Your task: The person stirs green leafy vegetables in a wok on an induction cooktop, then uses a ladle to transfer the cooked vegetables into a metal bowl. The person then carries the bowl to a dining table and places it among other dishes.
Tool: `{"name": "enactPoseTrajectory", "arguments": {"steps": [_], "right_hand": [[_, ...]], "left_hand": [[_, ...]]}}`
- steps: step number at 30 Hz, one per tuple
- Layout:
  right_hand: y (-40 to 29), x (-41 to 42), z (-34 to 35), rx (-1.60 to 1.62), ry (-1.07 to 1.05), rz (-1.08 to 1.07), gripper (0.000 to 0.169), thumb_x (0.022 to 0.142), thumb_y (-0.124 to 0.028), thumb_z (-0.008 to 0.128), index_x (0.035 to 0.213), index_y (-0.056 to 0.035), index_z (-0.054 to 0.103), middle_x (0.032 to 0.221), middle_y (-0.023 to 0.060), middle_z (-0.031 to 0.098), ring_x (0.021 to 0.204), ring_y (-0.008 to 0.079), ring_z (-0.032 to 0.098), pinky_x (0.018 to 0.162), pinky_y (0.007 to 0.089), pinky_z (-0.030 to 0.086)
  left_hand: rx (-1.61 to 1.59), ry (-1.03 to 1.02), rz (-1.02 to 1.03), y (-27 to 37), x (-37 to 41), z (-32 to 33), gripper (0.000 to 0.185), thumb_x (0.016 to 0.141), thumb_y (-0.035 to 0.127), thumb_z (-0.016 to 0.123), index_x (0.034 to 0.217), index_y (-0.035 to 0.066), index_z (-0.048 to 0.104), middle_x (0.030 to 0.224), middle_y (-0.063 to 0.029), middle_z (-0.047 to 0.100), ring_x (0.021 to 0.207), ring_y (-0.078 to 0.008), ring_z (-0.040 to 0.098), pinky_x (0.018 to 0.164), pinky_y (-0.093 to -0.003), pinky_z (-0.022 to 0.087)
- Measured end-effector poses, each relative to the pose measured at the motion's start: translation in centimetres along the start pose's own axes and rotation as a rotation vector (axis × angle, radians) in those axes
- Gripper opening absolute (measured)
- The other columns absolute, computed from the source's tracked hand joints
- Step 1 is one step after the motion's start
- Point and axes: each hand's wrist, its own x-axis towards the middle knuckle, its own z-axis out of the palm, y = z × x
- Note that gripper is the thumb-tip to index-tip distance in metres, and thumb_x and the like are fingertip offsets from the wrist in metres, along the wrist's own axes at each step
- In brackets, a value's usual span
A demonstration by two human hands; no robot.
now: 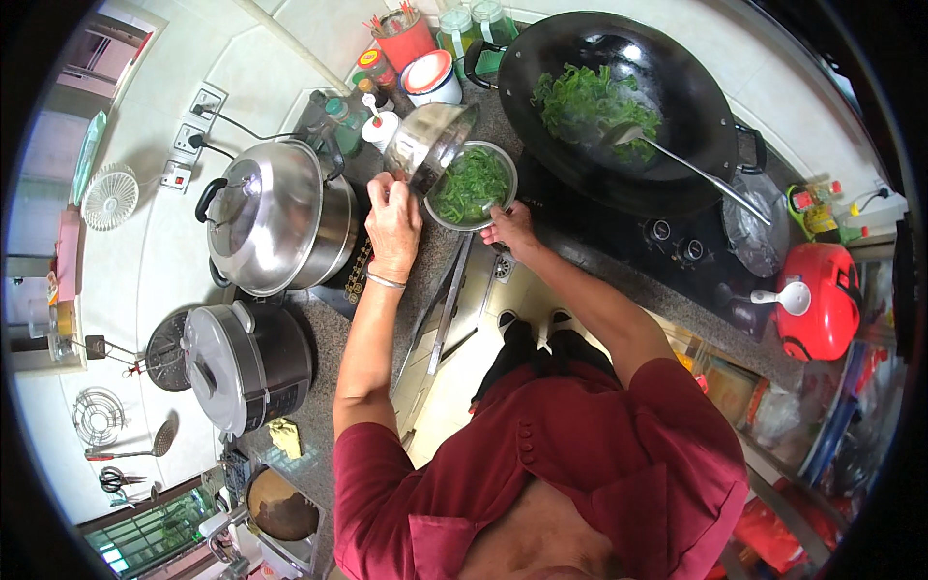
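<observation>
My left hand (394,226) grips the near edge of a shiny steel bowl (420,141), which is tipped on its side. Just right of it, a metal bowl (512,174) contains cut leafy greens (473,185); my right hand (512,229) holds its near right rim. Whether this bowl rests on the counter, I cannot tell. More greens (594,105) lie in the large black wok (689,109), with some steam over them. A long-handled metal wok spatula (696,170) leans in the wok, its head on the greens.
The wok stands on a black cooktop (631,232). On the left are a lidded steel pot (264,210) and an electric cooker (246,362). Jars and a white enamel container (431,80) stand behind the bowls. A red appliance (819,301) sits at the right counter end.
</observation>
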Motion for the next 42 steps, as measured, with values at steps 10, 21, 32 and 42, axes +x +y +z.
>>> {"name": "enactPoseTrajectory", "arguments": {"steps": [10,21,32,42], "right_hand": [[0.0,1.0,-0.6,0.046,-0.074,-0.035,0.019,0.096,-0.014,0.057,0.103,0.0035,0.056,0.083,0.0149,0.066,0.062,0.0213,0.068,0.053,0.0342,0.06],[2.1,1.2,-2.8,0.135,-0.258,-0.044,0.023,0.098,-0.022,0.064,0.099,-0.0012,0.054,0.088,0.015,0.066,0.073,0.0227,0.066,0.067,0.0368,0.058],[2.4,2.6,-2.2,0.175,-0.233,-0.075,0.021,0.1,-0.024,0.06,0.1,-0.0046,0.054,0.088,0.0123,0.067,0.075,0.0208,0.066,0.068,0.0351,0.057],[3.0,2.8,-1.2,0.193,-0.123,-0.156,0.027,0.099,-0.026,0.061,0.103,-0.0019,0.049,0.087,0.0149,0.065,0.072,0.0242,0.068,0.062,0.0364,0.06]], "left_hand": [[-0.945,0.242,-0.795,-0.5,-3.5,-0.6,0.019,0.089,-0.004,0.055,0.081,0.006,0.04,0.078,-0.0043,0.054,0.048,-0.0127,0.054,0.037,-0.0252,0.048],[-1.309,0.587,-1.348,3.7,-19.2,-6.8,0.015,0.089,-0.001,0.058,0.084,0.01,0.049,0.077,-0.0033,0.06,0.055,-0.0139,0.058,0.045,-0.0275,0.054],[-0.81,1.142,-1.452,-1.5,-40.6,-12.6,0.024,0.087,-0.004,0.059,0.085,0.013,0.043,0.07,-0.0025,0.054,0.057,-0.0147,0.054,0.052,-0.0328,0.053],[-0.765,1.153,-1.49,-4.4,-45.5,-13.4,0.019,0.09,0.005,0.063,0.088,0.012,0.045,0.077,-0.0045,0.058,0.064,-0.0186,0.06,0.057,-0.0339,0.055]]}}
